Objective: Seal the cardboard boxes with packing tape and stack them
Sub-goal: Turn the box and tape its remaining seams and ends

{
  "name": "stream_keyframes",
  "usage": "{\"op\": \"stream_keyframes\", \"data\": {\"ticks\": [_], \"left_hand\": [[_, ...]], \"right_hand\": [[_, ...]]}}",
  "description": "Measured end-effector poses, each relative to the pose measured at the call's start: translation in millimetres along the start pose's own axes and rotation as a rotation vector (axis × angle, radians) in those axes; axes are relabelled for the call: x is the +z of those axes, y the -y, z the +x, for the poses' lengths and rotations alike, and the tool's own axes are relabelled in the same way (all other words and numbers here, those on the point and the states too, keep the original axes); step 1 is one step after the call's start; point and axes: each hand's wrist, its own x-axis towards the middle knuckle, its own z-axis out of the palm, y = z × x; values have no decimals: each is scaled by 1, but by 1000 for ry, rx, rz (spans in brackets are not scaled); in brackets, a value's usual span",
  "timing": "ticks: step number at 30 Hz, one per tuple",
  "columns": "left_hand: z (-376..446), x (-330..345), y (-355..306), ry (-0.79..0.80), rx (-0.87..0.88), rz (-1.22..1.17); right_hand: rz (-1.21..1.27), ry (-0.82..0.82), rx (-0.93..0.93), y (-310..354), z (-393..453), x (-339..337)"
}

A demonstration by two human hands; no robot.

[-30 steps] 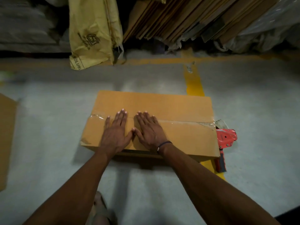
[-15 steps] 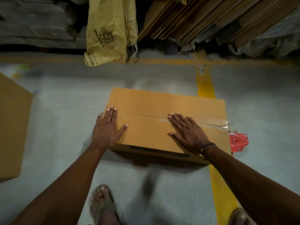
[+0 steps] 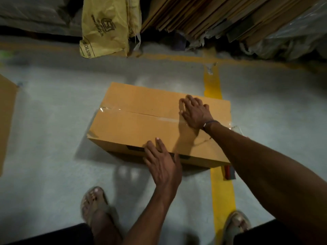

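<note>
The right hand (image 3: 195, 112) lies flat, palm down and fingers spread, on the top of the cardboard box (image 3: 141, 124), toward its right end and over the taped centre seam. It grips nothing. A dark band circles that wrist. The left hand (image 3: 162, 161) is open, fingers extended; its fingertips (image 3: 157, 140) reach over the box's near top edge while the palm sits against the near side wall. Whether the thumb presses the wall cannot be told.

The box rests closed on the grey floor (image 3: 53, 138), 2 top flaps meeting at the seam. Clear packing tape (image 3: 113, 110) runs along that seam and folds over the left end.

Just beside the box's near right corner, a red and grey object (image 3: 230, 172) lies on the yellow floor line (image 3: 222, 188); possibly a tape dispenser, mostly hidden. 1 further cardboard piece (image 3: 7, 121) sits at the left edge. A yellow sack (image 3: 108, 27) and stacked flat cardboard sheets (image 3: 194, 13) stand beyond. 2 sandalled feet show below.
</note>
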Motion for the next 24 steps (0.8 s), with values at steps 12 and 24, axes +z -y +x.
{"op": "stream_keyframes", "data": {"ticks": [12, 24], "left_hand": [[1, 10, -2, 105, 30, -347], [113, -30, 13, 123, 87, -255]], "right_hand": [[-74, 110, 137, -15, 5, -19], [167, 70, 320, -44, -95, 0]]}}
